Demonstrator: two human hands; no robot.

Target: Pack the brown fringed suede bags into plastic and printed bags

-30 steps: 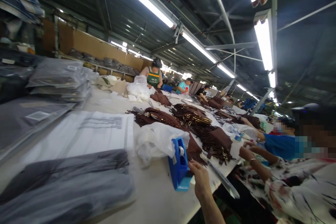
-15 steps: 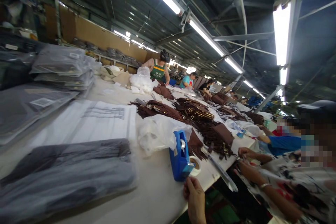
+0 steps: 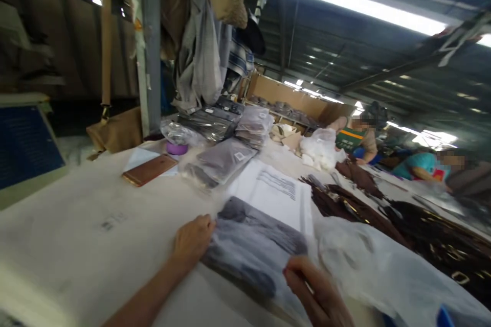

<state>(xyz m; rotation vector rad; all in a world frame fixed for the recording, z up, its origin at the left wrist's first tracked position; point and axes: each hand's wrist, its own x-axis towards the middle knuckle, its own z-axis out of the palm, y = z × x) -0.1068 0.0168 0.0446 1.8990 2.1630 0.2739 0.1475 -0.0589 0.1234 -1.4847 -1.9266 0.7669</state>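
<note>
A dark grey folded item in a clear plastic bag (image 3: 249,250) lies flat on the white table in front of me, slightly blurred. My left hand (image 3: 194,239) is closed at the bag's left edge, its fingers curled on the plastic. Over the bag's right side, my right hand (image 3: 316,288) has thumb and fingers pinched together; whatever is between them is too small to make out. Behind the bag lies a white printed sheet (image 3: 268,189). At the bottom right corner, part of the blue tape dispenser (image 3: 445,316) shows.
Crumpled clear plastic (image 3: 360,250) lies to the right, with brown fringed bags (image 3: 429,235) beyond it. Farther back are stacked plastic-wrapped packages (image 3: 253,125), a phone (image 3: 151,169) and a purple tape roll (image 3: 177,148). A co-worker in a green apron (image 3: 350,139) stands across the table.
My view has swung left. My right hand has gone from beside the tape dispenser to over the bagged item. My left hand has come into view at the bag's left edge.
</note>
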